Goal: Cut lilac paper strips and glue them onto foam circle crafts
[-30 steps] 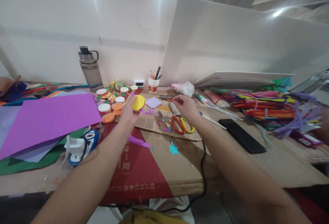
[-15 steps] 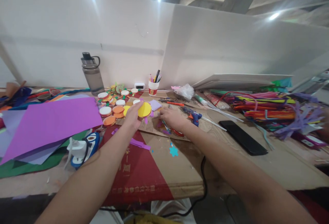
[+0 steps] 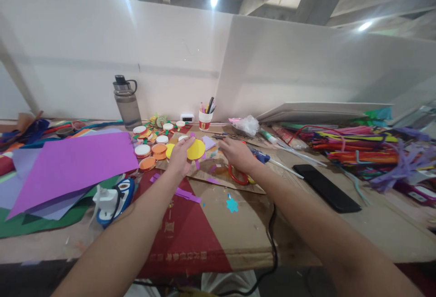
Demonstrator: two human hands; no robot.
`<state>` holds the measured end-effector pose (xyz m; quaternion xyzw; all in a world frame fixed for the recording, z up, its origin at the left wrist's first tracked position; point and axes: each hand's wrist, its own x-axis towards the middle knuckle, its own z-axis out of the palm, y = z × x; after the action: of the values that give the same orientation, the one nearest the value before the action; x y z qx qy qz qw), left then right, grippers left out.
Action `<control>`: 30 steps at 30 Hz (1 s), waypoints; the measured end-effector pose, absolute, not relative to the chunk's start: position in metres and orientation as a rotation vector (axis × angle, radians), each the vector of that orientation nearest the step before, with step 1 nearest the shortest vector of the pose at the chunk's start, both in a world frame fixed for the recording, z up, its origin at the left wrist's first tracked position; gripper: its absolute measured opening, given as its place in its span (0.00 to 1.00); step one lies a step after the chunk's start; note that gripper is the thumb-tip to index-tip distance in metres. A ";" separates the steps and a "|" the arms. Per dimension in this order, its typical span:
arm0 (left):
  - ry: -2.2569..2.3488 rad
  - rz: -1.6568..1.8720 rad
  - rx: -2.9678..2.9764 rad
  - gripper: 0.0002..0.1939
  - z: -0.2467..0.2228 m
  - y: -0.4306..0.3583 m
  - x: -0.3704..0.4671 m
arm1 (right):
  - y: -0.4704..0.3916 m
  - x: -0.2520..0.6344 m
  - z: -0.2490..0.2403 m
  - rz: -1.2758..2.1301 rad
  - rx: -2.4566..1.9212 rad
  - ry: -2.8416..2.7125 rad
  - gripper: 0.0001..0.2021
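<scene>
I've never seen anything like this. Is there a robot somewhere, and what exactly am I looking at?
There's no machine doing the work: a person is working bare-handed. Each picture comes from one camera worn on that person's head, looking forward and down.

The left hand holds a flat, round yellow disc. The right hand is beside looped red and yellow scissor handles; whether it grips anything is unclear.

On the left lie a large purple paper sheet and round orange discs. A grey see-through bottle stands behind them. On the right are a flat black phone and bundled multicoloured strands.
</scene>
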<state>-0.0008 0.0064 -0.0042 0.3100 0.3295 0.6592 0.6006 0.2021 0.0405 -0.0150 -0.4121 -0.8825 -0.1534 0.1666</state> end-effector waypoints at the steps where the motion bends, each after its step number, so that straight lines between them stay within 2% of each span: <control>1: 0.765 1.535 0.724 0.11 -0.004 0.006 -0.001 | 0.040 0.203 -0.011 -0.369 -1.233 -2.364 0.08; 4: 0.783 1.535 0.751 0.12 -0.007 0.008 -0.002 | 0.032 0.197 0.005 -0.072 -1.214 -1.874 0.04; 6: 0.782 1.515 0.763 0.13 -0.011 0.009 -0.001 | 0.022 0.186 0.017 0.106 -1.085 -1.647 0.05; 12: 0.740 1.450 0.771 0.16 -0.013 0.005 0.007 | -0.007 0.153 0.023 0.517 -0.783 -1.643 0.07; 18: 0.694 1.396 0.767 0.17 -0.010 -0.001 0.012 | -0.008 0.158 0.003 0.529 -0.833 -1.658 0.09; 30: 0.730 1.359 0.898 0.21 -0.009 -0.011 0.021 | -0.013 0.159 0.007 0.375 -0.897 -1.686 0.06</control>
<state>0.0215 -0.0107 -0.0094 0.3918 0.3185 0.5929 0.6272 0.1593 -0.0131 0.0070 -0.3809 -0.7162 0.1592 0.5627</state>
